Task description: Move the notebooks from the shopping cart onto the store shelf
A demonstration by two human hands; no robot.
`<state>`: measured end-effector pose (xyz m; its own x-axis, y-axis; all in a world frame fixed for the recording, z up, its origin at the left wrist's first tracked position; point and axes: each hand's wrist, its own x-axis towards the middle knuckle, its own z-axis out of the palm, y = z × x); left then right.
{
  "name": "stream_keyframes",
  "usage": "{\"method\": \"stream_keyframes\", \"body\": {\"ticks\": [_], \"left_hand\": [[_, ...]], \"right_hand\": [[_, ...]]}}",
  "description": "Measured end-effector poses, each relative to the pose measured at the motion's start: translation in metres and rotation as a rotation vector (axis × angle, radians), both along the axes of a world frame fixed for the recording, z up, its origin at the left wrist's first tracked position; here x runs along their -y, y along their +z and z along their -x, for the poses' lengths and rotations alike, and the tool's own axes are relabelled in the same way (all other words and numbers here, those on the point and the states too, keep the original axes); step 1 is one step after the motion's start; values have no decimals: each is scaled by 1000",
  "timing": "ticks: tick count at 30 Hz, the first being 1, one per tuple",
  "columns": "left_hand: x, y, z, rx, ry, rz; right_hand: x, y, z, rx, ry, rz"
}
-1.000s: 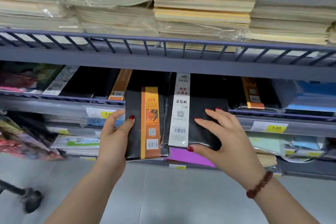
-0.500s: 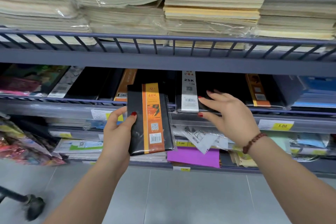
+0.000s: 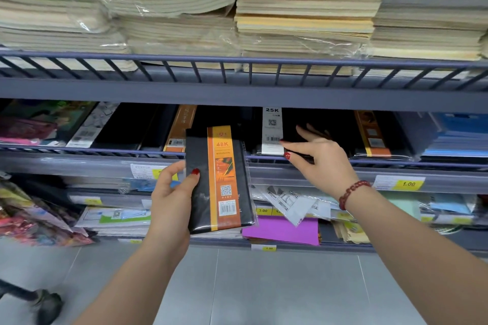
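25k notebook (image 3: 272, 129) slid deeper onto shelf (image 3: 330, 176), right hand (image 3: 322, 163) pinching its edge; left hand (image 3: 171, 198) grips the 48k notebook (image 3: 220, 182) edgewise, likely light, stiff, slick.

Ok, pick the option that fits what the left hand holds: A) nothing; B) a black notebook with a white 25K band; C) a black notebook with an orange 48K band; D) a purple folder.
C: the left hand grips the orange-banded 48K notebook upright before the shelf, while the right hand pinches the white-banded 25K notebook lying on it.
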<state>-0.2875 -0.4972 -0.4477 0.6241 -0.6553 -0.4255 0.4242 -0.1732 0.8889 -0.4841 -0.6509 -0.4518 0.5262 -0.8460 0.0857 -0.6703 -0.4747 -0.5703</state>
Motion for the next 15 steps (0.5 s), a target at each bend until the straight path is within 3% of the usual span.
{"method": "stream_keyframes", "body": {"ticks": [6, 9, 15], "left_hand": [[8, 4, 10, 6, -36, 24], [14, 5, 18, 9, -69, 32], [38, 6, 54, -13, -173, 61]], "right_hand": [[-2, 2, 2, 50, -5, -49], [-21, 8, 3, 271, -47, -150], [-77, 7, 22, 648, -130, -644]]}}
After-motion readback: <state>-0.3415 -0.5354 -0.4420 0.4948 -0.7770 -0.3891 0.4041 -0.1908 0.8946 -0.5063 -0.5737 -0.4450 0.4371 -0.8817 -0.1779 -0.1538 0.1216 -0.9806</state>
